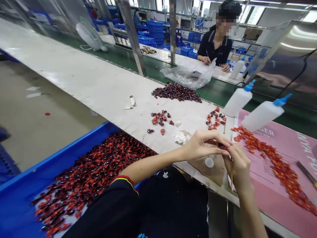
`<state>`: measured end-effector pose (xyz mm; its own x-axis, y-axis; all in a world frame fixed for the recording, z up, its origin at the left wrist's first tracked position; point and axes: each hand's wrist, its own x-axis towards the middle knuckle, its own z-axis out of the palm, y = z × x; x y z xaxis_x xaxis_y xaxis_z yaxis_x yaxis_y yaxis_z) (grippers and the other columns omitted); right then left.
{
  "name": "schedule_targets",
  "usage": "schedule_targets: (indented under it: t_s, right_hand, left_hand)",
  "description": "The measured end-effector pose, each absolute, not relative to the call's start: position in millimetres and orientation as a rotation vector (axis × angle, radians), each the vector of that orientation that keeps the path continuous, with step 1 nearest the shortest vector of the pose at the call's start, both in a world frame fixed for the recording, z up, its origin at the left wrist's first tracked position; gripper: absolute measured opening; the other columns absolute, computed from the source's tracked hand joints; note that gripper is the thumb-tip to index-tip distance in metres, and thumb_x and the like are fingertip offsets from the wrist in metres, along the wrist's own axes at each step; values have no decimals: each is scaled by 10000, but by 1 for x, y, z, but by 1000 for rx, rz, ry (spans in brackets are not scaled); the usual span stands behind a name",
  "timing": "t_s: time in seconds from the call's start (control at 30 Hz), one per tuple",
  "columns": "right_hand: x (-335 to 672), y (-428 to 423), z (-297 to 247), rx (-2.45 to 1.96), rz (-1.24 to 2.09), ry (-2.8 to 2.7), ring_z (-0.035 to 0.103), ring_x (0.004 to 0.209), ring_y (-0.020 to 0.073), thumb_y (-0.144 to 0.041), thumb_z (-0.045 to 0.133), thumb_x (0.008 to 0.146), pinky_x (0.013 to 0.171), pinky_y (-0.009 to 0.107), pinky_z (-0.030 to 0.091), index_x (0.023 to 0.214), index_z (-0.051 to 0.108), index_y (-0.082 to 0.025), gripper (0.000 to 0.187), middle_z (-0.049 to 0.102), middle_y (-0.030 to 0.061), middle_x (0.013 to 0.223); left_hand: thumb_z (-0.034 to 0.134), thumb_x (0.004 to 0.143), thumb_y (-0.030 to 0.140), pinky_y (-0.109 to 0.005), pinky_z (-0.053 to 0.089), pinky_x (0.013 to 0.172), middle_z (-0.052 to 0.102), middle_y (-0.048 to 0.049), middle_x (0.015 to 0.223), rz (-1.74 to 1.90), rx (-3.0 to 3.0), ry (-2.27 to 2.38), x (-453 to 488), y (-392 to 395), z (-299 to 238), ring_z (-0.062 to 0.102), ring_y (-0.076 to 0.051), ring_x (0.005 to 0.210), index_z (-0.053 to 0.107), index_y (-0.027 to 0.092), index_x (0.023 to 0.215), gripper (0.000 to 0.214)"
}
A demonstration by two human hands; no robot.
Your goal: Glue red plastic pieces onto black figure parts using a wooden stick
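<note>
Red-black piece [221, 145]: I see it pinched at the fingertips of my left hand [201, 144], raised above the bench [99, 86] edge, likely for close work.
Right hand [239, 167]: fingers closed around a thin stick [231, 172], its tip meeting the piece.
Supply: blue tray [61, 155] of like pieces sits beside my left arm.
Bottles [250, 107]: well apart, beyond the hands.

- Small dark part [221, 145] with red on it: pinched at the meeting fingertips of both hands, above the near desk edge, mostly hidden.
- Thin brownish stick [231, 172]: upright in the right hand, just below the part.
</note>
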<state>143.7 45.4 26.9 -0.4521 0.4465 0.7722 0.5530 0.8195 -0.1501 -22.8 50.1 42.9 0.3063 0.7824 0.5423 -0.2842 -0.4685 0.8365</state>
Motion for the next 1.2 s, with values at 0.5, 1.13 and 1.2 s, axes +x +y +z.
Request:
schedule_targets:
  t_s: [0.5, 1.13, 1.2]
  right_hand:
    - [196, 91, -30, -1048, -173, -2288, 634, 978, 209, -70, 346, 882, 842, 323, 493, 1255, 549, -226, 453, 621, 84, 1083]
    - [184, 81, -31, -1045, -15, -2380, 625, 957, 179, -68, 334, 928, 776, 289, 500, 1183, 547, -225, 369, 624, 66, 1089]
    - [184, 79, -31, -1112, 27, -2351, 621, 974, 186, -50, 320, 919, 793, 298, 494, 1182, 551, -226, 391, 624, 66, 1104]
  left_hand:
    - [507, 898, 144, -395, 470, 987, 662, -133, 1225, 557, 2045, 2051, -218, 179, 27, 624, -271, 1125, 657, 141, 1126, 274]
    - [610, 729, 146, -207, 478, 756, 745, -53, 884, -119, 2202, 1857, -234, 241, 29, 654, -172, 825, 731, 148, 848, 170]
    - [670, 711, 195, -196, 479, 703, 744, -23, 749, -238, 2152, 1786, -244, 233, 40, 647, -155, 732, 740, 166, 784, 105]
